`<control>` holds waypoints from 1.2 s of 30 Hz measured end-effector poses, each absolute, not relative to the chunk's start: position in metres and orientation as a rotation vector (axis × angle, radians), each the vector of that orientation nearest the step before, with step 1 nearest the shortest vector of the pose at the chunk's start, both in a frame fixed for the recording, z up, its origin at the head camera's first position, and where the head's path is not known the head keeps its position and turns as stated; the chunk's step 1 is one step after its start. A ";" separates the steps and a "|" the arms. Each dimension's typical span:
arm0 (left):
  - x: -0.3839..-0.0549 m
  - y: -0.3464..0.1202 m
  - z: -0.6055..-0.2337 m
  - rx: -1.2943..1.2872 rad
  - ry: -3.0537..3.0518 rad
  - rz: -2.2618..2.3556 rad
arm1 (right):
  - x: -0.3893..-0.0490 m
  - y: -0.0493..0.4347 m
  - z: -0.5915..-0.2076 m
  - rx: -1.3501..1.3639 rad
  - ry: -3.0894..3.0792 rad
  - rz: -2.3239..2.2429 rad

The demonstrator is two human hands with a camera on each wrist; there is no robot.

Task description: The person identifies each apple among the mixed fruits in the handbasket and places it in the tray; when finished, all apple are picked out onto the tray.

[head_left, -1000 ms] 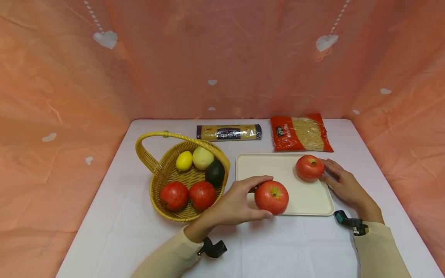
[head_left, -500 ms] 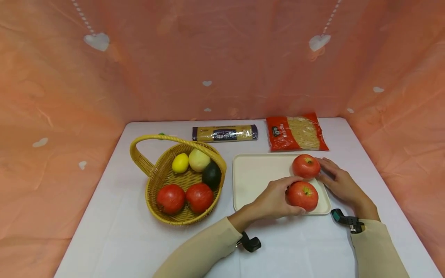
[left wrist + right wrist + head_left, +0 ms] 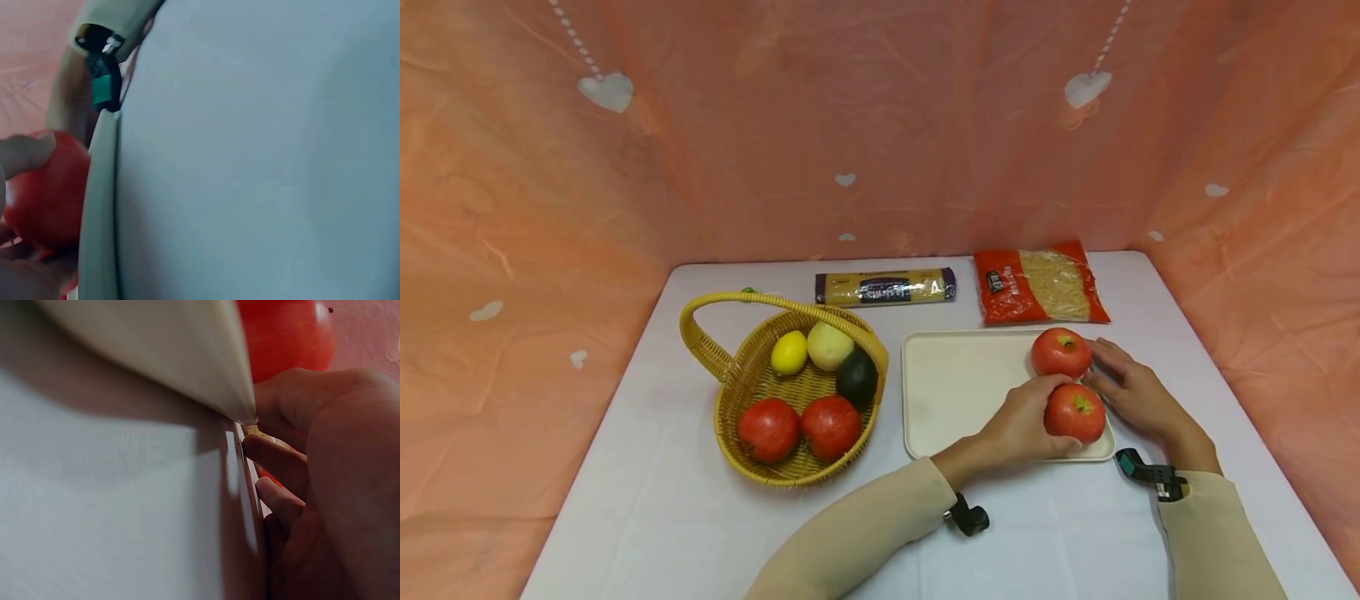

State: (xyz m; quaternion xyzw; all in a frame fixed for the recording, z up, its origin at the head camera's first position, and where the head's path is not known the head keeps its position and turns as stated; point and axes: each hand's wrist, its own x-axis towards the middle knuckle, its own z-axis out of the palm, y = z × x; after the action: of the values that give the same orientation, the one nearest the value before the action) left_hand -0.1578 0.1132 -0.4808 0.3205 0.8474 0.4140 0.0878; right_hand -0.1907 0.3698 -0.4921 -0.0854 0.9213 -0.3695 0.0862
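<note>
My left hand [image 3: 1018, 423] grips a red apple [image 3: 1075, 413] over the front right part of the cream tray [image 3: 958, 383]. In the left wrist view, the thumb lies across this apple [image 3: 53, 194] just inside the tray's rim [image 3: 100, 206]. A second red apple [image 3: 1061, 352] sits behind it at the tray's back right. My right hand [image 3: 1138, 396] rests at the tray's right edge, fingertips right beside that second apple. In the right wrist view, its loosely bent fingers [image 3: 278, 459] lie along the tray's rim, thumb close below an apple [image 3: 287, 337].
Left of the tray stands a yellow wicker basket [image 3: 724, 437] with a raised handle, holding two red fruits, a lemon, a pale round fruit and a dark avocado-like one. Behind lie a long pasta pack [image 3: 886, 287] and a red bag [image 3: 1037, 283] of pale food. Pink curtains surround the white table.
My left hand has carried its apple rightward across the tray, to just in front of the other apple. The right hand has stayed by the tray's right edge. The view has shifted slightly.
</note>
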 end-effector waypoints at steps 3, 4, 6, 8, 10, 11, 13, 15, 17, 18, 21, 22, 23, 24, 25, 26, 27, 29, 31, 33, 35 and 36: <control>-0.155 0.116 -0.481 0.962 2.565 1.161 | -0.190 0.371 -0.492 -0.256 2.743 -1.103; -0.154 0.115 -0.480 0.964 2.579 1.129 | -0.190 0.370 -0.491 -0.256 2.738 -1.107; -0.151 0.112 -0.478 0.967 2.612 1.040 | -0.190 0.370 -0.491 -0.265 2.734 -1.114; -0.151 0.106 -0.480 0.979 2.638 0.987 | -0.190 0.369 -0.492 -0.283 2.744 -1.120; -0.148 0.097 -0.475 0.994 2.638 0.980 | -0.190 0.369 -0.493 -0.293 2.755 -1.123; -0.147 0.091 -0.472 1.007 2.632 0.993 | -0.190 0.368 -0.494 -0.294 2.756 -1.124; -0.144 0.078 -0.466 1.054 2.595 1.039 | -0.190 0.368 -0.494 -0.295 2.758 -1.124; -0.138 0.063 -0.453 1.107 2.523 1.076 | -0.191 0.367 -0.494 -0.284 2.753 -1.118; -0.134 0.049 -0.445 1.157 2.422 1.122 | -0.191 0.368 -0.493 -0.286 2.754 -1.111; -0.131 0.041 -0.442 1.183 2.367 1.140 | -0.191 0.368 -0.493 -0.286 2.755 -1.109; -0.124 0.018 -0.435 1.239 2.210 1.217 | -0.191 0.368 -0.493 -0.286 2.748 -1.108; -0.122 0.010 -0.433 1.252 2.166 1.243 | -0.191 0.369 -0.493 -0.287 2.748 -1.109; -0.120 0.002 -0.432 1.267 2.131 1.265 | -0.191 0.369 -0.492 -0.289 2.746 -1.112; -0.117 -0.006 -0.430 1.277 2.093 1.295 | -0.191 0.370 -0.492 -0.289 2.743 -1.114; -0.115 -0.013 -0.429 1.277 2.059 1.321 | -0.191 0.370 -0.492 -0.292 2.741 -1.118; -0.113 -0.021 -0.428 1.267 2.025 1.345 | -0.192 0.370 -0.492 -0.296 2.743 -1.120; -0.111 -0.029 -0.427 1.256 1.992 1.369 | -0.192 0.371 -0.492 -0.300 2.746 -1.119; -0.107 -0.046 -0.425 1.235 1.943 1.407 | -0.191 0.370 -0.492 -0.300 2.742 -1.123; -0.103 -0.064 -0.422 1.220 1.918 1.430 | -0.191 0.370 -0.493 -0.290 2.734 -1.128; -0.100 -0.084 -0.420 1.238 1.932 1.441 | -0.190 0.369 -0.493 -0.283 2.727 -1.131; -0.098 -0.105 -0.417 1.268 1.970 1.443 | -0.190 0.369 -0.492 -0.274 2.720 -1.134; -0.097 -0.115 -0.416 1.270 1.982 1.451 | -0.190 0.368 -0.492 -0.268 2.715 -1.136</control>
State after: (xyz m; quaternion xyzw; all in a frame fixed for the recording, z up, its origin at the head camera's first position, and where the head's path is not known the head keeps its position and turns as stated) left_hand -0.0967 -0.1155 -0.4156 0.4511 0.7040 0.5155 0.1873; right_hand -0.1900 0.3684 -0.4922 -0.0903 0.9147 -0.3827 0.0933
